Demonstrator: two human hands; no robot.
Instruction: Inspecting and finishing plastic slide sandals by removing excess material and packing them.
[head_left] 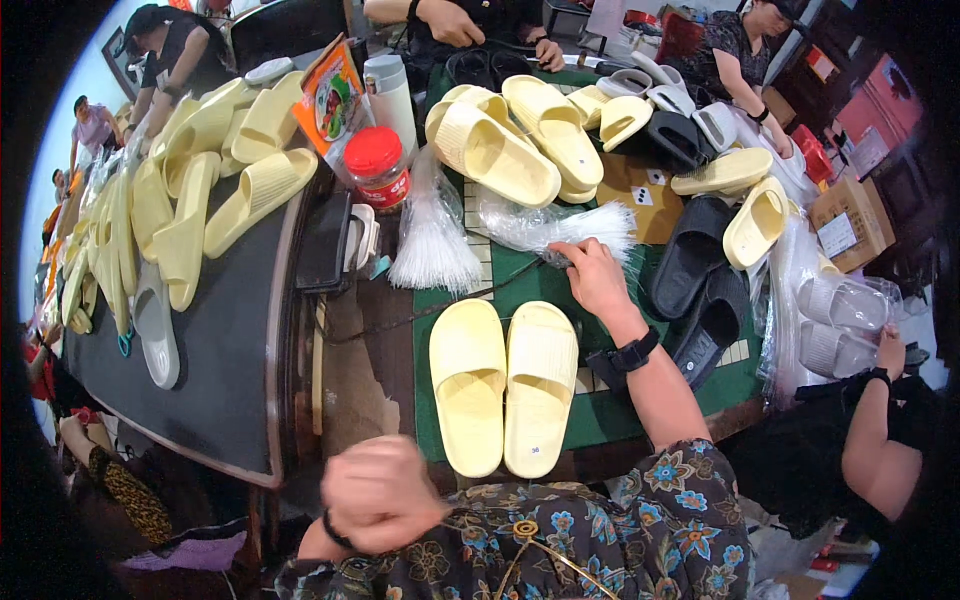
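A pair of pale yellow slippers [467,390] lies side by side on the green table top, soles down, right in front of me. Beyond them, my right hand [592,275] reaches to a bundle of thin white plastic strands [600,228] partly wrapped in clear film. Its thumb and forefinger are pinched at the near edge of that bundle; whatever is between them is too small to make out. My left hand [380,495], curled and blurred by motion, is held low, left of the slippers' heels. Another white strand bundle [435,250] lies farther left.
Yellow slippers [185,210] and one grey slipper [155,335] pile on the black table [215,380] at left. A red-lidded jar [377,175] and white bottle [390,95] stand between. More yellow slippers [500,150] and black ones [690,255] lie beyond. Co-workers sit around; one touches bagged slippers [840,320].
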